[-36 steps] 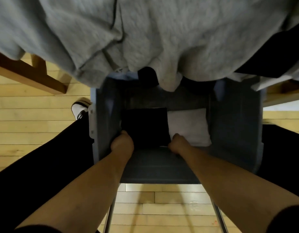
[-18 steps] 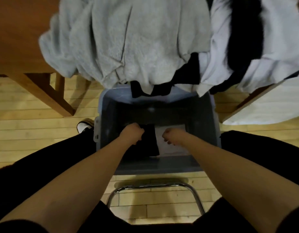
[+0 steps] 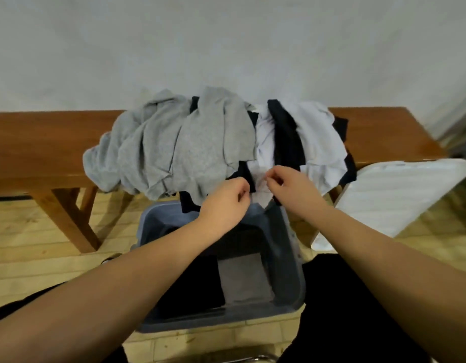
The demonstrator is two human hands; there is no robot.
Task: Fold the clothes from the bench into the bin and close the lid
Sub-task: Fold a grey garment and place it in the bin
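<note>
We record a long wooden bench (image 3: 378, 132), smooth and reddish-brown, set against a pale plain wall (image 3: 226, 43). On its middle lies a rumpled heap of clothes (image 3: 216, 145): soft heathered grey knit garments (image 3: 179, 148) on the left, thin white cloth (image 3: 318, 142) on the right, and dark strips (image 3: 287, 137) between them, with the front edges hanging over the bench edge.

Below it we note a rectangular grey plastic bin (image 3: 292, 279), open, standing on pale wood plank flooring (image 3: 30, 244). Inside lie two flat folded pieces side by side: a black one (image 3: 197, 281) and a grey one (image 3: 245, 279).

A white ribbed lid (image 3: 399, 195) leans tilted beside the bin, to its right.

Our left hand (image 3: 226, 203) reaches forward, its fingers curled at the dark hanging edge; whether it has hold of the cloth we cannot tell. Our right hand (image 3: 289, 184) pinches the white cloth's hanging edge between thumb and fingers.

We find no legible writing.
</note>
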